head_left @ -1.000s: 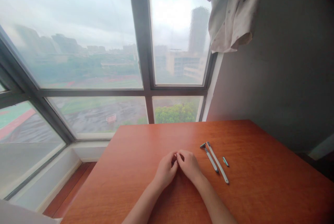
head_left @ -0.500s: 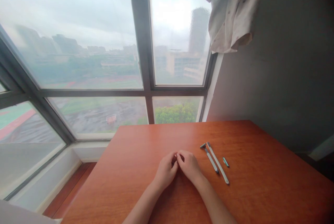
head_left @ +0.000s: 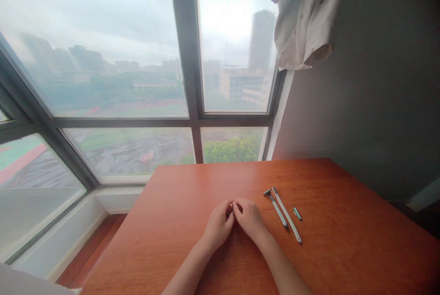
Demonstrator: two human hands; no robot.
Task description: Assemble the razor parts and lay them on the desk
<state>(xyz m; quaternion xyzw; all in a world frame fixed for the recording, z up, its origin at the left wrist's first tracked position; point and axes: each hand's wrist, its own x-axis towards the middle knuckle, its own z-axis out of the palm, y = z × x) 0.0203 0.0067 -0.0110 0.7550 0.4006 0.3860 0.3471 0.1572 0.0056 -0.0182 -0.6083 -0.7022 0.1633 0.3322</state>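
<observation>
My left hand [head_left: 219, 224] and my right hand [head_left: 248, 218] rest on the wooden table [head_left: 165, 221], with the fingers curled inward and the fingertips meeting in the middle. Both are loosely closed, and no object shows in them. To the right of my right hand lies a razor [head_left: 278, 211] with a pale handle, its head pointing away from me. Close alongside it is a long, thin white stick [head_left: 287, 215] with a dark far end and a small hole at the near end. Further right sits a small green-and-white piece [head_left: 297, 213], like a razor cartridge.
Large windows [head_left: 120, 88] in grey frames rise behind the table. A pale spotted curtain [head_left: 305, 24] hangs bunched up at the upper right, beside a grey wall [head_left: 371, 88]. On the left, a low white ledge [head_left: 79, 235] runs beside the reddish floor [head_left: 92, 253].
</observation>
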